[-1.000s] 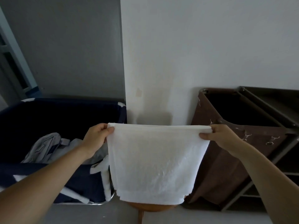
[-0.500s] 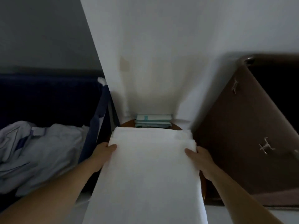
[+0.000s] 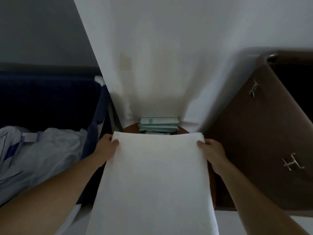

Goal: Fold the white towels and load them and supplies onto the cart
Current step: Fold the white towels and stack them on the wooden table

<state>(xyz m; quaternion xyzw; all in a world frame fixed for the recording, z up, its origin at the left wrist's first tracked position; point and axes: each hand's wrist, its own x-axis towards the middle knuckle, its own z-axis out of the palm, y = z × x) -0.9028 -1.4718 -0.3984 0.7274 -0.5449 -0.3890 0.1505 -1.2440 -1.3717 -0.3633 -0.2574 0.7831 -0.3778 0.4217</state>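
A white towel (image 3: 155, 175) lies stretched toward me over a round brown table (image 3: 128, 128), its far edge folded. My left hand (image 3: 105, 146) pinches the towel's far left corner with the thumb on top. At the far right corner my right hand (image 3: 210, 150) grips the towel the same way. Behind the towel a stack of teal and white packets (image 3: 158, 125) rests on the table against the wall. The brown bag of the cart (image 3: 264, 133) stands at the right.
A dark blue laundry bin (image 3: 50, 99) at the left holds crumpled light linen (image 3: 39, 153). A white wall corner (image 3: 152, 56) rises straight ahead between bin and cart. Metal hooks (image 3: 254, 89) hang on the cart's bag.
The towel was held up hanging by its top corners; it has since been lowered flat over the table. My view has tilted down and come closer, and both hands still hold the corners.
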